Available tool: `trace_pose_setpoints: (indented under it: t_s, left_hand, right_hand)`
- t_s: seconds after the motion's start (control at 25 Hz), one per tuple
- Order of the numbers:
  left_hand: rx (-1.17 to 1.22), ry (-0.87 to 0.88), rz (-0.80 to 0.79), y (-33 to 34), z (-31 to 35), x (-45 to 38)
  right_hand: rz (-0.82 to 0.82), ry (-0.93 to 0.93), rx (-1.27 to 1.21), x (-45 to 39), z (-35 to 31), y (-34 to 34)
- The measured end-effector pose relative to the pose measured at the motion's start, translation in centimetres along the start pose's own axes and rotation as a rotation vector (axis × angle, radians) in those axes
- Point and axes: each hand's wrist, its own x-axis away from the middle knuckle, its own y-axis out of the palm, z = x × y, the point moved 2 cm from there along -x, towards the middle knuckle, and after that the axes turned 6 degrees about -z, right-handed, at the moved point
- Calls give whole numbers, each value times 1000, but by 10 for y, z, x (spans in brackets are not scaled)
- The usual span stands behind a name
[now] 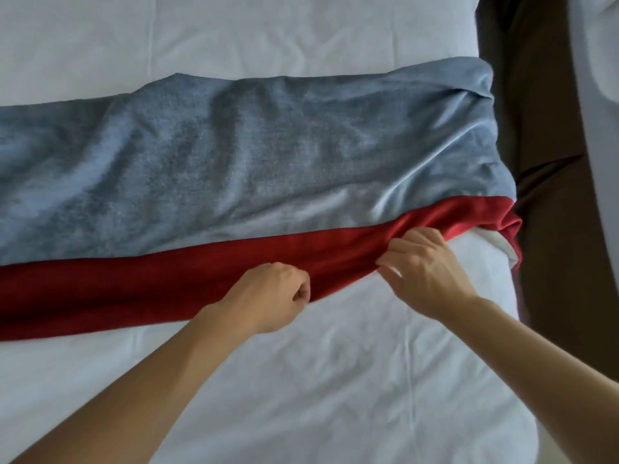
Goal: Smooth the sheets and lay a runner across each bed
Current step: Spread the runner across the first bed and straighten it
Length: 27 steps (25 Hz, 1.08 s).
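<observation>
Velvety grey-and-red runner (234, 155) rumpled on sheet (335, 380); left hand (268, 296) and right hand (422, 272) pinch its red hem.

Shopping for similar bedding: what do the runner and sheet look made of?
Runner: plush, velvet-like fabric, grey-blue with a red band; soft sheen and shading nap suggest it. Sheet: matte white woven cloth, probably cotton, with fine creases.

I see a runner (234, 155) lying across the white sheet (335, 380) — grey-blue on top, with a red band along its near edge, its surface rumpled. My left hand (271, 296) and right hand (422, 272) both pinch that red edge. Dark floor (549, 162) borders the bed on the right — another bed (599, 45) beyond.
</observation>
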Motion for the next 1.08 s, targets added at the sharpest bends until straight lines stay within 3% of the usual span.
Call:
trace_pose_setpoints:
  t_s: [0.16, 0.32, 0.4, 0.48, 0.6, 0.68, 0.76, 0.88, 1.0, 1.08]
  left_hand:
    - [-256, 134, 365, 22, 55, -23]
    - [-430, 55, 483, 40, 97, -61]
    - [-373, 5, 536, 37, 103, -74]
    - [-173, -75, 504, 27, 102, -79]
    - [218, -211, 208, 1, 88, -83]
    - [325, -227, 59, -16, 85, -82]
    - [294, -272, 52, -21, 86, -89]
    - [114, -331, 245, -10, 108, -101]
    - [-183, -105, 569, 15, 151, -103]
    - [-252, 88, 592, 40, 183, -107]
  right_hand:
    - [19, 69, -46, 9, 28, -3]
    - [48, 153, 24, 51, 84, -7]
    - [38, 190, 74, 63, 115, -8]
    - [59, 228, 87, 59, 139, -6]
    - [117, 288, 43, 45, 155, -2]
    - [105, 297, -27, 41, 158, -1]
    - [99, 283, -106, 47, 161, -7]
    - [59, 252, -228, 71, 170, -14]
    - [61, 268, -262, 90, 171, -13]
    - [119, 297, -227, 89, 171, -11]
